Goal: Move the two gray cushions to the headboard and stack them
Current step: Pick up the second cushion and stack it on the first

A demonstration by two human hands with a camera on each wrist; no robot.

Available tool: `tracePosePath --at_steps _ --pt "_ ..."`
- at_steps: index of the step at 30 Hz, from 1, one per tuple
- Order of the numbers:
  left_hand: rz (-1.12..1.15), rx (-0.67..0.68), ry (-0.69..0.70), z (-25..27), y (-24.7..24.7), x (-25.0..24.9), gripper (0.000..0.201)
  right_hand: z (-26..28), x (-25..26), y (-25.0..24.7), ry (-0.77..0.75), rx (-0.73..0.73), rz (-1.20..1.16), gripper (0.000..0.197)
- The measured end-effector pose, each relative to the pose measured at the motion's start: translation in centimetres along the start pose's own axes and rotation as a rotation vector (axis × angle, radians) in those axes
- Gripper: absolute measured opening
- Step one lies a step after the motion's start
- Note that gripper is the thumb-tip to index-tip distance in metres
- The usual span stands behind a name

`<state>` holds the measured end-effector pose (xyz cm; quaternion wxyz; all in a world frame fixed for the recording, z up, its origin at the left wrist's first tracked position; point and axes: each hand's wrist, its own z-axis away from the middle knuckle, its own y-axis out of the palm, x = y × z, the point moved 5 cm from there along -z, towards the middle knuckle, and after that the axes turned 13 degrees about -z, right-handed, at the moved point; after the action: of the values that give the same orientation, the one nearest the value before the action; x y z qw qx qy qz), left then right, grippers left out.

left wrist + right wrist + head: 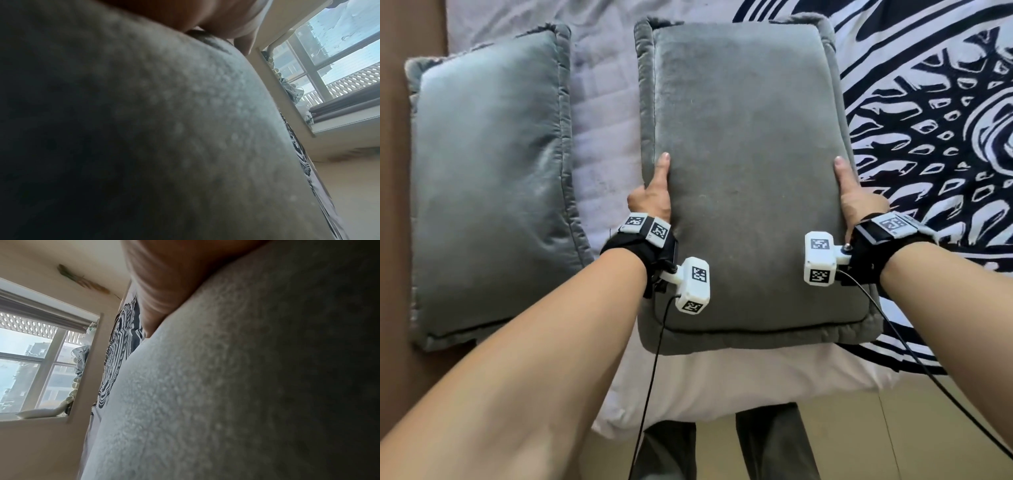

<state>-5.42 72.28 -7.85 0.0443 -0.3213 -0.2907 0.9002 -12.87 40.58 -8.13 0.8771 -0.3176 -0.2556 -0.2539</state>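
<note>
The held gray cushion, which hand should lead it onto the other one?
Probably the left hand. It grips the held cushion on the edge facing the second gray cushion, which lies to the left. The right hand grips the far edge.

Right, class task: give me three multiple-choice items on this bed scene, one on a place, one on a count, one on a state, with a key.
1. Where does the free cushion lie against the held cushion?
A. on its left
B. on its right
C. on top of it

2. How many gray cushions show?
A. one
B. two
C. three

3. How is the held cushion gripped?
A. left hand alone
B. right hand alone
C. both hands, one per long side

Key: 1 A, it lies apart on the left of the bed; 2 B, two show in the head view; 3 C, a thumb lies on top at each side.
</note>
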Motion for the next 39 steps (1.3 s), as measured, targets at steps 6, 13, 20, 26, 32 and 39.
tracePosePath --at_steps 6,13,20,26,32,39 --pt "0.038 -0.156 0.128 -0.8 -6.2 -0.6 0.083 3.1 0.8 3.5 -0.027 -0.008 -0.053 0.160" --pt "0.171 -0.257 0.111 -4.3 -17.3 -0.3 0.075 11.7 2.7 11.5 -0.098 0.162 -0.074 0.127" --pt "0.218 -0.342 0.061 -8.1 -30.8 1.6 0.045 21.8 2.7 21.7 -0.124 0.301 -0.132 0.092" --pt "0.229 -0.440 0.096 -13.8 -39.1 3.6 0.057 27.8 1.2 29.5 -0.162 0.361 -0.104 0.063" --pt "0.100 -0.395 0.178 -16.7 -41.0 3.5 0.040 30.4 -0.6 31.6 -0.129 0.335 -0.101 0.084" --pt "0.013 -0.301 0.159 -18.0 -41.2 4.8 0.063 32.9 -0.9 34.2 -0.142 0.354 -0.071 0.083"
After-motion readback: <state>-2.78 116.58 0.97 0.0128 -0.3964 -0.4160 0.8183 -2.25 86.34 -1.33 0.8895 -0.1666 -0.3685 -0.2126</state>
